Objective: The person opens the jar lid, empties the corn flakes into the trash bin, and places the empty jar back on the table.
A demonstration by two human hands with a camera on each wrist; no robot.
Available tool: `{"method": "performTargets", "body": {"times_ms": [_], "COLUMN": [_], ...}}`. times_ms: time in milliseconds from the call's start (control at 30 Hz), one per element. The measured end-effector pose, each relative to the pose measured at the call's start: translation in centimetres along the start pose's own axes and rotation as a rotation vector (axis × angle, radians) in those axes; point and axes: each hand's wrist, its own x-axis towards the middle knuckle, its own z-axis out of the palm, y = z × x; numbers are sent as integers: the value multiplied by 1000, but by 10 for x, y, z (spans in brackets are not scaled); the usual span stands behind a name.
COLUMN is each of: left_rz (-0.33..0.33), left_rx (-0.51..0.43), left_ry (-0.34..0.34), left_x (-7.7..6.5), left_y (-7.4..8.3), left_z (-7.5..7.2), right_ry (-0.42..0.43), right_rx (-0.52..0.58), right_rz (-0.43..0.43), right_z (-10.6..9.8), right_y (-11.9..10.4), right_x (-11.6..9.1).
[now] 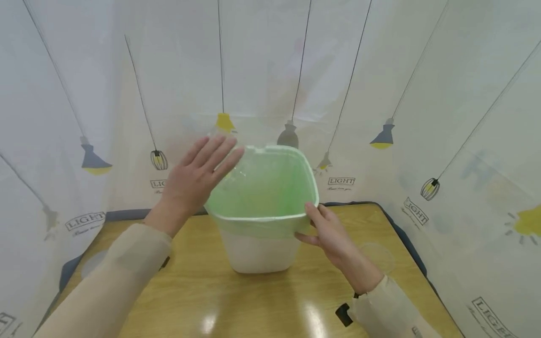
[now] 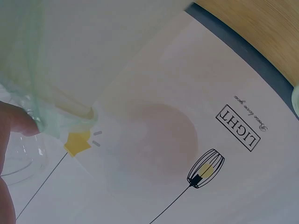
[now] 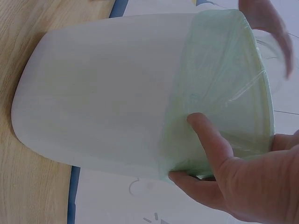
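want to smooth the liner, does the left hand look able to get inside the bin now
Probably yes: the left hand is outstretched by the top of the bin, the green liner is open, and the right hand grips only its near right corner.

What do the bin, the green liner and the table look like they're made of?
Bin: probably plastic, smooth and matte; its white wall shows no grain.
Green liner: thin, glossy plastic film, judging by its creases, bright highlights and translucency.
Table: wood-look top with some sheen; grain and reflections show, but it could be laminate.
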Motion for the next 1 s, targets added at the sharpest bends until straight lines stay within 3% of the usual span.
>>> {"method": "performTargets", "body": {"times_ms": [133,533,867,1000], "left_rz": [25,-25,-161,-210], "left_rx": [-12,-15,-98,-121], "left_ry": [-12,-33,73,61], "left_x": [-1,-4,-10,-13], "left_y": [1,1,-3,-4], "left_z": [2,-3,-2,-3], "right_ry": [-3,0,2,1], "right_rx": [2,-9,-13,-14], "right_rz": [-1,11,4,5], "right_z": [0,0,1,1], "right_y": [-1,-1,-1,-1], "right_x": [1,1,1,1]}}
